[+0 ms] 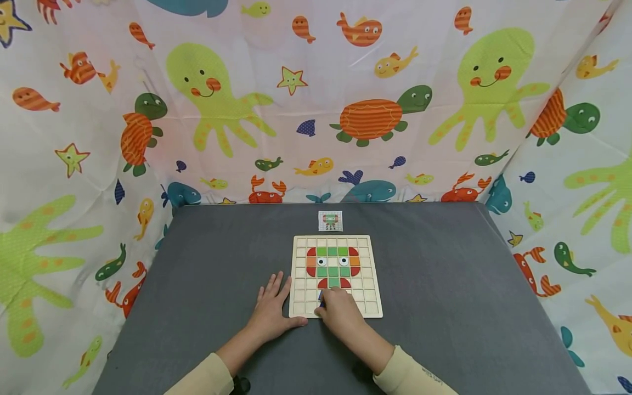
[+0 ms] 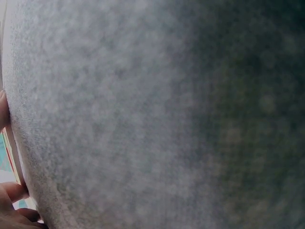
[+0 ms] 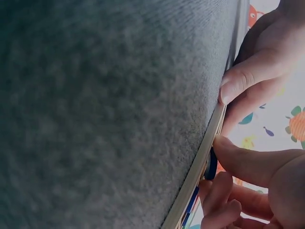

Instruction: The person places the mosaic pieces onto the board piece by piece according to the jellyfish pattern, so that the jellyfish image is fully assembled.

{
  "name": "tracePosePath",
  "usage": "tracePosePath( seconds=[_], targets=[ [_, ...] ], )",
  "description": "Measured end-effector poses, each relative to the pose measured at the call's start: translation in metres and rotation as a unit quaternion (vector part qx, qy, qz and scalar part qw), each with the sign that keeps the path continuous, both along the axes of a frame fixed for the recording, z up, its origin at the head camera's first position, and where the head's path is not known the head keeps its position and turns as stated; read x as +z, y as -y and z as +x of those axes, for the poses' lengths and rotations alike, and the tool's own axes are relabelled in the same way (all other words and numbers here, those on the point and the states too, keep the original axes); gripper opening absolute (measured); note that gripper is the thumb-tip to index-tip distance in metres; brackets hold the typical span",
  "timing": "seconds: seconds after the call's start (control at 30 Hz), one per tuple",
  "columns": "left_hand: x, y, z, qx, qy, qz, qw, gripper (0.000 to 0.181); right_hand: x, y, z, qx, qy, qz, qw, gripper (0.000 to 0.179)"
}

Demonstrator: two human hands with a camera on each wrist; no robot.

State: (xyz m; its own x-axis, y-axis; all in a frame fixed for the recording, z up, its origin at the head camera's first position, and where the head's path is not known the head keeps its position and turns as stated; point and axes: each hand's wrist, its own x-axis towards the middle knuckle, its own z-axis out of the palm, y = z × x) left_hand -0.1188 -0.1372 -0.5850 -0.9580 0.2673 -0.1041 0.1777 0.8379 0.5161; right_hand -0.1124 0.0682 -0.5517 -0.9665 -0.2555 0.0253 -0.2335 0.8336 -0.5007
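Note:
A square wooden grid board (image 1: 372,304) lies on the grey table, bearing red, green and orange tiles and two eye tiles (image 1: 343,261) set in a figure. Over its lower middle, my right hand (image 1: 342,314) has thumb and fingers about a small dark blue tile (image 3: 212,164), pinching it at the board's surface. Another blue piece (image 3: 193,199) shows beside those fingers. My left hand (image 1: 269,310) is spread along the board's left side, its thumb at the front edge and fingers extended. In the left wrist view only some fingertips show at the left border.
Behind the board lies a small picture card (image 1: 330,221) with a similar figure on a grid. The grey table (image 1: 222,247) reaches out on both sides. A curtain (image 1: 296,137) printed with sea animals hangs at the back and sides.

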Motion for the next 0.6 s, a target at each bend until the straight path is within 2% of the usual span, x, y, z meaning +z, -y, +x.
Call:
tracePosePath(
  seconds=[0.37,0.5,0.6],
  targets=[
    [0.002,0.0,0.0,0.001,0.005,-0.001,1.0,0.114,0.002,-0.002,0.0,-0.004,0.005,-0.003,1.0,0.02],
    [0.003,-0.002,0.0,0.001,0.003,-0.003,1.0,0.114,0.013,-0.012,-0.002,-0.016,-0.007,-0.024,0.9996,0.02],
    [0.004,-0.002,0.0,-0.006,0.006,0.011,0.9999,0.115,0.026,-0.028,-0.004,-0.041,-0.013,-0.024,0.9988,0.023]
  ],
)
